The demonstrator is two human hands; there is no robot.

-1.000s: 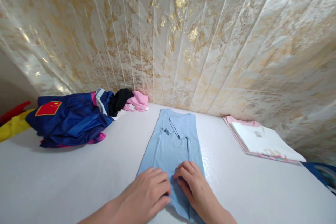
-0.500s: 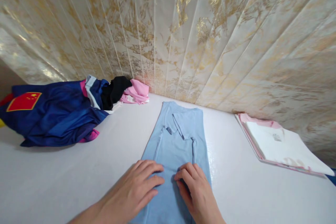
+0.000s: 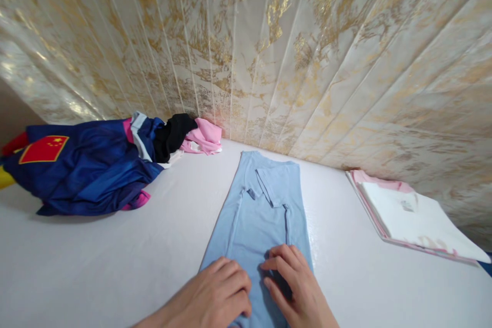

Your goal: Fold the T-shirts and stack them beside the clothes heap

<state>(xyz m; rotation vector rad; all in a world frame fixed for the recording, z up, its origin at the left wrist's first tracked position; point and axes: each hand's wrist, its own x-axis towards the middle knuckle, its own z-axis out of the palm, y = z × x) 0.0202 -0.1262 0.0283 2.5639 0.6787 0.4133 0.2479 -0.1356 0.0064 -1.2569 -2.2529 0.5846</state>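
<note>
A gold-and-cream patterned covering (image 3: 246, 51) fills twelve o'clock above the white tabletop (image 3: 161, 251). The light-blue shirt (image 3: 265, 225) lies flat at six o'clock, its sides and sleeves folded in. A navy garment (image 3: 96, 169) is heaped at nine, a folded white garment (image 3: 418, 223) at four. Over the shirt's near part, the left hand (image 3: 225, 289), towards half past six, is palm-down with fingers curled under; whether its grip pinches cloth, I cannot tell. The right hand (image 3: 295, 282), near half past five, arches its fingers, grip narrow, thumb apart from forefinger. The navy garment bears a red patch (image 3: 44, 149) with yellow stars; the white one's grey neck print (image 3: 407, 206) is too blurred to read.
</note>
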